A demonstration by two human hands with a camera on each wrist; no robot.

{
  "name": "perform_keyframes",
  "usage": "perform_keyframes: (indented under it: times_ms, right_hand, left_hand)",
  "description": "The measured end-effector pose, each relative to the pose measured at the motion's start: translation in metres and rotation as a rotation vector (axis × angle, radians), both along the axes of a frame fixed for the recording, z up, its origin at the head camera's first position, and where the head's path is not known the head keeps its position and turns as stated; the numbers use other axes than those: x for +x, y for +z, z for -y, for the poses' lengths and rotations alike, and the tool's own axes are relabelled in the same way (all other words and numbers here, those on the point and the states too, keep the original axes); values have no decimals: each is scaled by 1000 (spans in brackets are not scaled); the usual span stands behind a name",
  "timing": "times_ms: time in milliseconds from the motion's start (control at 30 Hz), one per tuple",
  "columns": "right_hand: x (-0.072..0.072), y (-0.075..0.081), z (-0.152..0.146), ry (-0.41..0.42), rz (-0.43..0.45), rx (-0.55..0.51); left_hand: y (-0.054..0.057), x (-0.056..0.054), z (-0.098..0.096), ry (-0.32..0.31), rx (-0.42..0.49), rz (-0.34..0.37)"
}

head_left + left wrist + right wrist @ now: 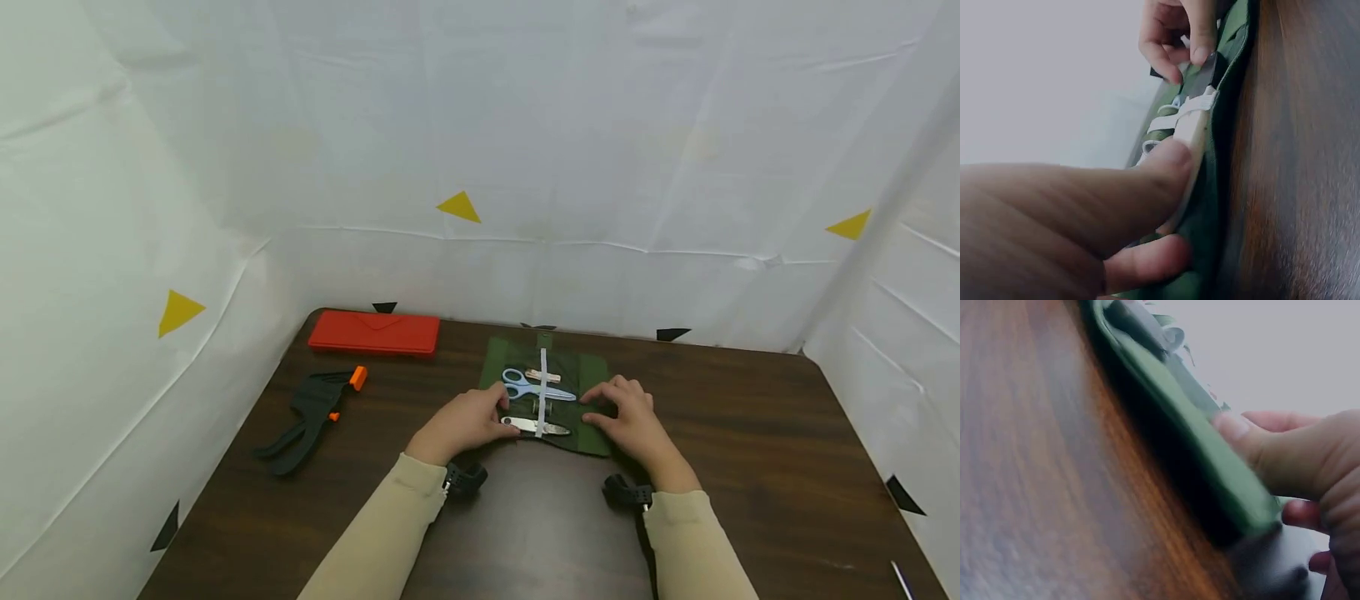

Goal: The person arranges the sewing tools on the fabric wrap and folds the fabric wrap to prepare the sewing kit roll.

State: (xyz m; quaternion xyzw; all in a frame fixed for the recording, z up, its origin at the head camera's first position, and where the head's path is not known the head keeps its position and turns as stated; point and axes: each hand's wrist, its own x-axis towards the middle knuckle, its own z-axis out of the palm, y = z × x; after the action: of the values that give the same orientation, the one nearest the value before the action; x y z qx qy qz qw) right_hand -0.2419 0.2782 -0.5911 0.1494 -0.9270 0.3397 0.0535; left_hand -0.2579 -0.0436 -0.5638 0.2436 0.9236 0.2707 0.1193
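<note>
A green sewing-kit pouch (pixel 592 367) lies unfolded on the table, with a white elastic strap (pixel 542 375) across its middle. Under the strap sit light-blue scissors (pixel 551 392), a small pale item (pixel 536 375), a green spool (pixel 1161 125) and a white-handled pointed tool (pixel 525 425), whose exact kind I cannot tell. At the pouch's left side, my left hand (pixel 467 423) touches the tool's handle with its thumb, fingers bent loosely near the scissors' loops. My right hand (pixel 630 417) rests thumb and fingertips, spread apart, on the pouch's right flap (pixel 1210 456).
A red envelope-shaped case (pixel 375 333) lies at the back left. In front of it is a black clamp (pixel 311 417) with orange pads. A thin pen-like object (pixel 902 579) lies at the near right edge. White sheets enclose the dark wooden table (pixel 750 467).
</note>
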Motion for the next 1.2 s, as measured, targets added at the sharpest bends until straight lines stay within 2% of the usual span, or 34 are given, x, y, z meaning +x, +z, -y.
perform_keyframes:
  times_ms: [167, 300, 500, 633, 833, 1067, 1200]
  right_hand:
    - [0, -2, 1, 11, -21, -4]
    - [0, -1, 1, 52, -12, -21]
    - [-1, 0, 3, 157, 51, 16]
    - [-2, 2, 4, 184, 109, 46]
    - [-1, 4, 4, 172, 155, 33]
    - [0, 3, 7, 139, 123, -14]
    - [-2, 2, 9, 99, 97, -47]
  left_hand:
    - [-3, 0, -2, 0, -4, -50]
    - [-5, 1, -3, -14, -17, -76]
    - [-8, 1, -4, -49, -35, -104]
    - [-11, -1, -4, -49, -37, -144]
    - [-17, -1, -3, -20, -72, -149]
    - [-19, -2, -3, 30, -75, -157]
    - [-20, -2, -3, 18, -108, -146]
